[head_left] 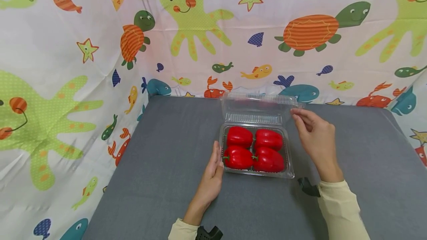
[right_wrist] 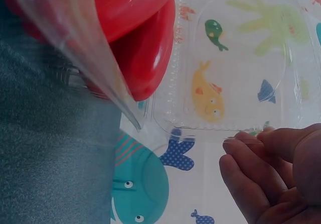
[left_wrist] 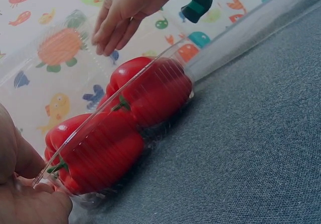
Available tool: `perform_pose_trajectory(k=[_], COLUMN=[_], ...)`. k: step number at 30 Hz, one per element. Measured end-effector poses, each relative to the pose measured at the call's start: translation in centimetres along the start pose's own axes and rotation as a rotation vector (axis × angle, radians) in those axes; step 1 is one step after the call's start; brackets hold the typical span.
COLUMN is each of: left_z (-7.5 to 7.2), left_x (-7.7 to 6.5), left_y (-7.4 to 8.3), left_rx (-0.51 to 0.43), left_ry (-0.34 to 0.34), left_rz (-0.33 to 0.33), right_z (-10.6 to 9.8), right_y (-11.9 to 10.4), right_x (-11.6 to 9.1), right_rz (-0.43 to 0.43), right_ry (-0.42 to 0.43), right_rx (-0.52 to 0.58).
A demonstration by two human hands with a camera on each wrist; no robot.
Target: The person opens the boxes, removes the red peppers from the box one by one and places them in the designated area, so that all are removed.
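Several red bell peppers (head_left: pixel 268 160) with green stems lie in the clear plastic container (head_left: pixel 289 166), two of them showing through its side in the left wrist view. Its hinged clear lid (head_left: pixel 253 105) stands raised at the back. My right hand (head_left: pixel 317 140) pinches the lid's right edge between thumb and fingers, which the right wrist view shows close up at the lid's corner (right_wrist: pixel 165 123). Along the container's left side, my left hand (head_left: pixel 210 177) rests with straight fingers, its thumb at the front left corner. Part of the left fingers is hidden behind the container.
A grey cloth-covered table (head_left: pixel 166 151) lies beneath the container. Behind it and at the sides hangs a white curtain (head_left: pixel 213 73) printed with sea animals. A dark device (head_left: pixel 209 233) sits on the left wrist and another (head_left: pixel 308 187) on the right.
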State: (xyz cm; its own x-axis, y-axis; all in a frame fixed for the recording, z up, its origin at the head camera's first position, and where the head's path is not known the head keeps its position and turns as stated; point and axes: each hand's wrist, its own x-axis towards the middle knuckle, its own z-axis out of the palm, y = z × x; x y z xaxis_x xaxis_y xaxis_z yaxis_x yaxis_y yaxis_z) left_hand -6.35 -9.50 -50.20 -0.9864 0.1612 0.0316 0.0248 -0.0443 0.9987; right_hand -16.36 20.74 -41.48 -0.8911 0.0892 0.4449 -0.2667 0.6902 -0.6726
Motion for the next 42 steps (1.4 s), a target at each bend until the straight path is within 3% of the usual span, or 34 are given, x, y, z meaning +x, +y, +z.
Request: perform_pose_trajectory(k=[7, 27, 42], left_z=[0.0, 0.0, 0.0], left_x=[0.0, 0.1, 0.1], left_y=[-0.1, -0.1, 0.0], left_rx=[0.002, -0.006, -0.006], left_ry=[-0.002, 0.002, 0.007], left_rz=[0.007, 0.004, 0.000], right_z=[0.0, 0.7, 0.5], right_y=[0.2, 1.0, 1.1], right_x=[0.3, 1.4, 1.8], right_rz=[0.022, 0.012, 0.041], right_ry=[-0.033, -0.110, -0.230], right_rx=[-0.044, -0.023, -0.018])
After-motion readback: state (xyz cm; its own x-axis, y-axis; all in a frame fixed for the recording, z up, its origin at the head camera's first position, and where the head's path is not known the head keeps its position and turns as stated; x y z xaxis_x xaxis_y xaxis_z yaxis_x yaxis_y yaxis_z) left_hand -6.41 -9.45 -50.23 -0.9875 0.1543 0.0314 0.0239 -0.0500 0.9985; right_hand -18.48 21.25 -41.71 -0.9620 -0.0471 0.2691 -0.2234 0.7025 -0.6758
